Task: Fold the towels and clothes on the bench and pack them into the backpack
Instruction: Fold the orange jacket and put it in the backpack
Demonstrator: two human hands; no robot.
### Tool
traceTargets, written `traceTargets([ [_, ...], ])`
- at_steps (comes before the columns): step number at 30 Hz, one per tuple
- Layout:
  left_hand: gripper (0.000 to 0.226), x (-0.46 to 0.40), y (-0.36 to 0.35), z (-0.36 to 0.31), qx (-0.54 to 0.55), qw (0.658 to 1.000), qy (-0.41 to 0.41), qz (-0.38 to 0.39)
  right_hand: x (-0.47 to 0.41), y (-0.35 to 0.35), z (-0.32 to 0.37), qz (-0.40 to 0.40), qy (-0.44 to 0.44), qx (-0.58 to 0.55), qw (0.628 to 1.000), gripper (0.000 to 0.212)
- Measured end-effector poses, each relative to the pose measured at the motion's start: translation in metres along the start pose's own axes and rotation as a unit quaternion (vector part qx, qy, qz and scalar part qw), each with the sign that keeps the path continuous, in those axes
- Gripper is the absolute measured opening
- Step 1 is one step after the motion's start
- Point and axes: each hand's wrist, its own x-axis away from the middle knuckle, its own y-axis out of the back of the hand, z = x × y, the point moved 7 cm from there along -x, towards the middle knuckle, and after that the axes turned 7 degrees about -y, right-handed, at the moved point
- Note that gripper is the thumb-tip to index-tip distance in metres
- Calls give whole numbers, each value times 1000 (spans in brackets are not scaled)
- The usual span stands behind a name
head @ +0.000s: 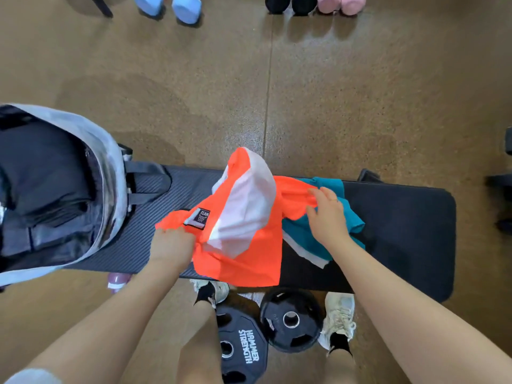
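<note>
Orange-and-white garment [243, 225], bunched and partly lifted, lies across the middle of the black bench [401, 217], its near edge hanging over the bench's front side. The left hand [171, 245] has its fingers curled tight into the fabric at the garment's left corner, just below a small black patch [200, 217]. The right hand [328, 214] reaches onto the garment's right end, fingers bent with the tips in the orange cloth; it looks like a pinch, though the thumb is hard to make out. Under that hand and wrist lies a teal garment [304, 239] with a white edge, crumpled on the bench and partly overlapped by the orange one. At the bench's left end stands the grey backpack [108, 173], unzipped, its dark inside showing. Two black weight plates [291, 320] lie on the floor between the person's feet.
</note>
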Motion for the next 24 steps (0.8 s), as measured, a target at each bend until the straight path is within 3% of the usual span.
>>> traceTargets([
  [2,34,0,-4,3,-16,997,54,50,-16,-10,-1,17,-9,68,997,60],
  [4,37,-1,16,-5,41,998,55,-9,-26,-15,-7,19,-33,139,990,64],
  [5,38,-3,30,-13,92,994,29,-55,-28,-16,-10,7,-44,166,985,59],
  [7,44,-8,60,-41,174,960,-107,-190,-28,-12,-12,-25,-30,210,977,33],
  [9,46,-16,84,-72,170,921,-230,-265,-20,-6,-8,-63,28,216,974,18],
  [10,47,-25,90,-85,145,915,-250,-281,-15,-2,-7,-80,65,195,975,16],
  [13,49,-55,107,-117,21,935,-251,-248,7,11,-2,-71,158,120,977,15],
  [15,39,-64,110,-134,-70,949,-259,-165,24,20,-1,-78,218,156,960,8],
  [17,33,-70,97,-142,-89,949,-279,-114,38,21,-2,-66,271,230,932,20],
  [19,34,-57,95,-140,-112,938,-299,-136,51,2,-9,42,291,277,915,21],
  [21,26,-43,83,-134,-99,928,-313,-177,56,-15,-26,182,198,213,939,22],
  [22,20,-37,76,-128,-84,933,-303,-174,55,-18,-34,208,133,163,955,27],
  [24,32,-28,55,-113,-56,957,-258,-118,42,-2,-42,110,56,55,991,25],
])
